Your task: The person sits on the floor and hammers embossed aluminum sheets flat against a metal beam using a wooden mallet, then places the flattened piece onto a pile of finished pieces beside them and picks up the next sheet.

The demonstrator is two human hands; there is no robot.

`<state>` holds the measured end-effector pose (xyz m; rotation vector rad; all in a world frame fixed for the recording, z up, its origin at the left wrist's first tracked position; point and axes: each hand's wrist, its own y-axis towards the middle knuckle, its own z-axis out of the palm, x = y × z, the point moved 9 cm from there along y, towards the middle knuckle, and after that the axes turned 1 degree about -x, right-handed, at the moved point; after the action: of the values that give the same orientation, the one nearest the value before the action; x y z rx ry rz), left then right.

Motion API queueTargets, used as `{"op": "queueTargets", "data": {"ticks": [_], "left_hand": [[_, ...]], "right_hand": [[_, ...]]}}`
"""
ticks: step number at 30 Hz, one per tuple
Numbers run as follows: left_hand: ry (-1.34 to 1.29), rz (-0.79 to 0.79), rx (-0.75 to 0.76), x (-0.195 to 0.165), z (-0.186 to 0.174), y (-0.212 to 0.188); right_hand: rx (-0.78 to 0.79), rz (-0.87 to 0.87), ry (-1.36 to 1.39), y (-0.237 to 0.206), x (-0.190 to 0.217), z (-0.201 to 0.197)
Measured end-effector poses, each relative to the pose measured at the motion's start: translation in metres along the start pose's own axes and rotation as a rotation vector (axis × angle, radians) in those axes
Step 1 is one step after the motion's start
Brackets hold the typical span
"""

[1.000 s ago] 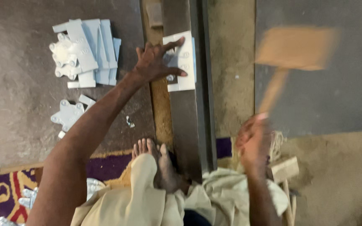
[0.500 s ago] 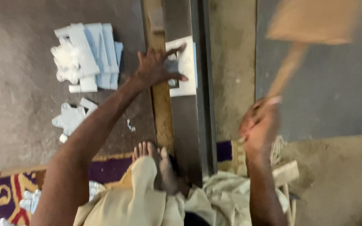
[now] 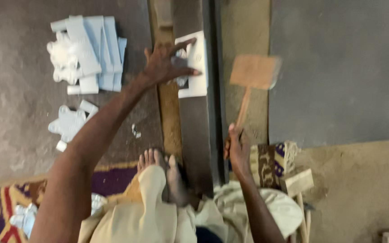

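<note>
My left hand presses flat, fingers spread, on a white cast metal piece that lies on a long dark metal bar. My right hand grips the handle of a wooden mallet. The mallet head hangs just right of the bar, blurred, level with the white piece. My bare feet rest against the near end of the bar.
A stack of pale cast metal pieces lies on the floor at the upper left, with another loose casting below it. A patterned rug covers the lower left. A small wooden block sits at my right.
The mallet has swung down from high on the right toward the bar. My left hand has stayed on the white piece.
</note>
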<state>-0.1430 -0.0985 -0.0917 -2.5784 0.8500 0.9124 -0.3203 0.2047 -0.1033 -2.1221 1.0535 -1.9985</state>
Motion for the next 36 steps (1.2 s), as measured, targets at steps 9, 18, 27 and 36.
{"op": "queueTargets", "data": {"ticks": [9, 18, 27, 36], "left_hand": [[0.068, -0.046, 0.008, 0.014, 0.016, 0.008], [0.116, 0.072, -0.105, 0.007, 0.013, 0.011], [0.056, -0.065, -0.011, 0.015, 0.015, 0.015], [0.049, -0.070, 0.052, 0.015, 0.010, 0.018]], "right_hand": [[-0.200, -0.500, 0.558, -0.038, 0.134, -0.107], [-0.088, 0.193, 0.352, 0.004, 0.014, -0.035], [0.025, 0.037, 0.207, 0.013, 0.033, -0.016], [-0.292, -0.562, 0.647, 0.025, 0.100, -0.075]]}}
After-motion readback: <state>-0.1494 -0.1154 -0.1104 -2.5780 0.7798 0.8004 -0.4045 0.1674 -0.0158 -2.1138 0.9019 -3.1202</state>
